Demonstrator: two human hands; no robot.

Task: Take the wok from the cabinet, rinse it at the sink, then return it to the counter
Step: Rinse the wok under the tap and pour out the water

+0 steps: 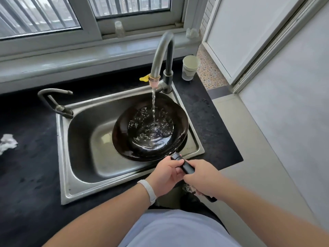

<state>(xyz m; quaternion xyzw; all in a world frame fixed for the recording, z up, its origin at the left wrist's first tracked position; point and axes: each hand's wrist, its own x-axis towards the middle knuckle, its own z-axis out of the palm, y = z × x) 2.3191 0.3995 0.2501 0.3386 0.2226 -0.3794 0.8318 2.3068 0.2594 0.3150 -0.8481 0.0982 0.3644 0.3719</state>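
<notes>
wok handle (185, 166) mostly covered, window (44, 13) cropped

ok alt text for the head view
The left hand and right hand hold a black wok by its handle under a running tap, water pooling inside, over a steel sink. A paper cup stands beside the tap.

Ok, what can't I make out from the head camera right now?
All head view.
Drain of the sink: not visible, presumably under the wok.
The handle: mostly covered by the left hand and right hand.
The white crumpled thing at the left: blurred, cut by the frame edge.
The pale bottle at the top: too blurred to tell its contents.
</notes>
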